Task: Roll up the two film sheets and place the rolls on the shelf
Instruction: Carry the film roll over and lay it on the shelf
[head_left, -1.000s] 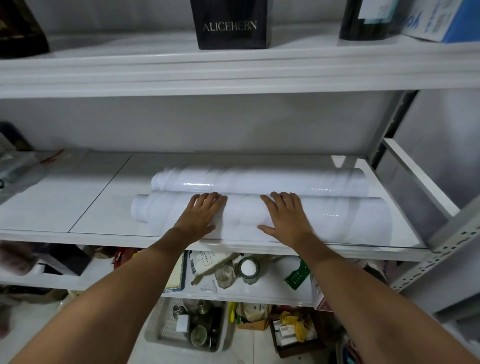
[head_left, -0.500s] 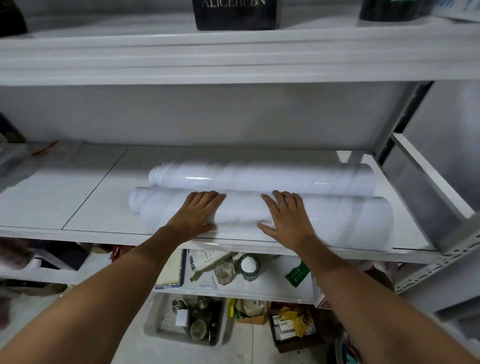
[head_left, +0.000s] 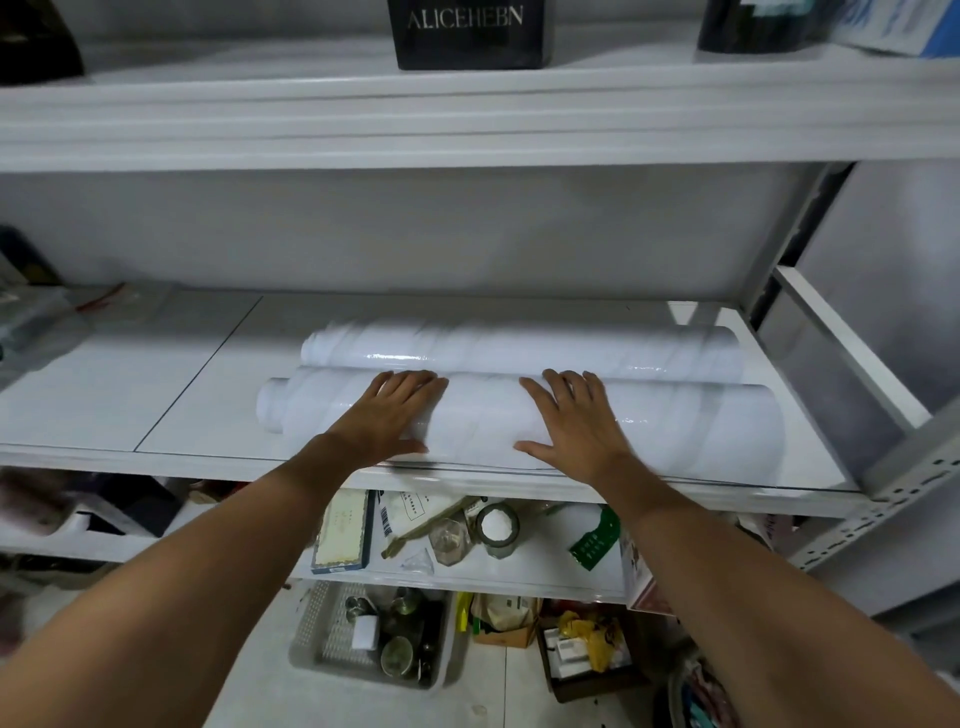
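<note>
Two white glossy film rolls lie side by side on the white shelf (head_left: 156, 395). The far roll (head_left: 519, 348) rests behind the near roll (head_left: 483, 421), and the two touch along their length. My left hand (head_left: 387, 415) lies palm down on the near roll, left of its middle, fingers spread. My right hand (head_left: 576, 421) lies flat on the same roll, right of its middle. Neither hand wraps around the roll. The near roll's right end reaches close to the shelf's front edge.
A black box marked ALICEHEBN (head_left: 470, 34) and dark containers stand on the upper shelf. A metal upright (head_left: 883, 467) bounds the shelf on the right. Plastic bags (head_left: 31, 322) sit at the shelf's left. Below are a cluttered lower shelf (head_left: 467, 530) and a basket (head_left: 374, 634).
Both hands stay flat on the near roll in the same places. The view has shifted slightly; the rolls have not visibly moved.
</note>
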